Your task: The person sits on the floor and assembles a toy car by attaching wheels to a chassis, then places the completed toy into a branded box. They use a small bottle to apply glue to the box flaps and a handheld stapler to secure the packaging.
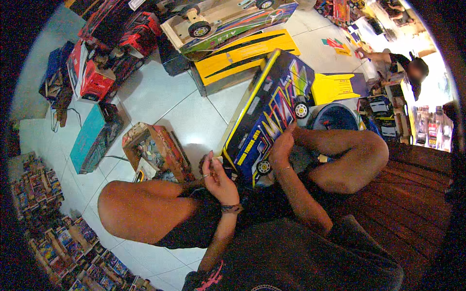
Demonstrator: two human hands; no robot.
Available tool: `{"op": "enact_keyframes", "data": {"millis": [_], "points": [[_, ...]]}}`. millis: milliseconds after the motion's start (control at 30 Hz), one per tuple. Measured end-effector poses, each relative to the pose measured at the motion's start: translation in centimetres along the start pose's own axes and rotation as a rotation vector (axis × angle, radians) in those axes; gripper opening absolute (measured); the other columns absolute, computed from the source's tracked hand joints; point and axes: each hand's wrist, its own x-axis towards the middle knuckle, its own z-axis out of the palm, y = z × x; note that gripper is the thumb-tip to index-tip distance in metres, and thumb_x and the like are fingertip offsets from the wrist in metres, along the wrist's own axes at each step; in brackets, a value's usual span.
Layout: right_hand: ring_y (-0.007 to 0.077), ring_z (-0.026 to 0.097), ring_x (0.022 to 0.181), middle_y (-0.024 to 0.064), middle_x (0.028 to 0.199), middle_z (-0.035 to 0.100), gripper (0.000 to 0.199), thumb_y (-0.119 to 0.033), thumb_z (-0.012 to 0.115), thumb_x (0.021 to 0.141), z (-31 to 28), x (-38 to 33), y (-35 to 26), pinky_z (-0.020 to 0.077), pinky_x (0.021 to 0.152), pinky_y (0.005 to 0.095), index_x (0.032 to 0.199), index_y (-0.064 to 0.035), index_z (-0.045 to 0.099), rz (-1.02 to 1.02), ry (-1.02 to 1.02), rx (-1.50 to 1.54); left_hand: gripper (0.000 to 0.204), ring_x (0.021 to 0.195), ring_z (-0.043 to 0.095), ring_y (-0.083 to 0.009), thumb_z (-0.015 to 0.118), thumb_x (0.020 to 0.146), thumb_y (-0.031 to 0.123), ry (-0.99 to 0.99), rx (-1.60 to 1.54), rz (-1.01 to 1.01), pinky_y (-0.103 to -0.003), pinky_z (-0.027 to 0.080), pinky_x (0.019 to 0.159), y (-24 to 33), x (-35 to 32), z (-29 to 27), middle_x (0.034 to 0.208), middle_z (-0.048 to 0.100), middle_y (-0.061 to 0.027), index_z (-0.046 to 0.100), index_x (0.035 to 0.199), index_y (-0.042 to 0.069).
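Note:
A dark blue toy bus (267, 116) with a yellow edge, bright zigzag stripes and small black wheels lies tilted across my lap. My right hand (281, 149) grips its lower side between the two visible wheels. Beside its near end, my left hand (219, 183) is raised with the fingers curled together. A small pale bit shows at those fingertips, too small to name. A ring and a dark wristband are on that hand. Left of it stands an open cardboard box (167, 148) holding many small greyish pieces.
Beyond the bus lie a yellow-and-black panelled toy body (247, 56) and an overturned wooden toy truck (228, 29). Red toy trucks (92, 72) and a teal box-shaped body (94, 138) stand at the left. A dark blue bucket (336, 118) is beside my right knee. Another person (405, 65) sits far right.

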Motion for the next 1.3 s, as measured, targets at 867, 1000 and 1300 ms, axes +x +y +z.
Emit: {"op": "enact_keyframes", "data": {"millis": [867,1000,1300], "points": [[0.0284,0.058,0.114,0.0146,0.129,0.058,0.073,-0.060,0.037,0.097,4.3,10.0,9.9,0.0434,0.097,0.0409,0.134,0.0025,0.046,0.514,0.116,0.139,0.030,0.084,0.059,-0.0111,0.073,0.087,0.012,-0.004,-0.386,-0.314,-0.024,0.050,0.070,-7.4,1.3,-0.5,0.095,0.064,-0.0045,0.059,0.111,0.003],[0.0273,0.058,0.114,0.0123,0.127,0.059,0.069,-0.058,0.040,0.096,5.4,11.6,9.5,0.0425,0.097,0.0435,0.135,-0.0014,0.045,0.527,0.089,0.141,0.037,0.082,0.061,-0.0128,0.077,0.083,0.012,0.083,-0.335,-0.262,-0.025,0.052,0.073,-9.2,5.0,1.6,0.093,0.066,-0.0058,0.059,0.113,0.001],[0.0249,0.057,0.114,0.0072,0.122,0.062,0.061,-0.054,0.046,0.095,3.7,10.6,7.5,0.0404,0.097,0.0495,0.138,-0.0101,0.042,0.473,-0.067,0.112,0.043,0.088,0.066,-0.0195,0.080,0.079,0.020,0.168,-0.216,-0.280,-0.032,0.053,0.080,-12.5,7.9,2.6,0.098,0.070,-0.0119,0.062,0.113,0.000]]}}
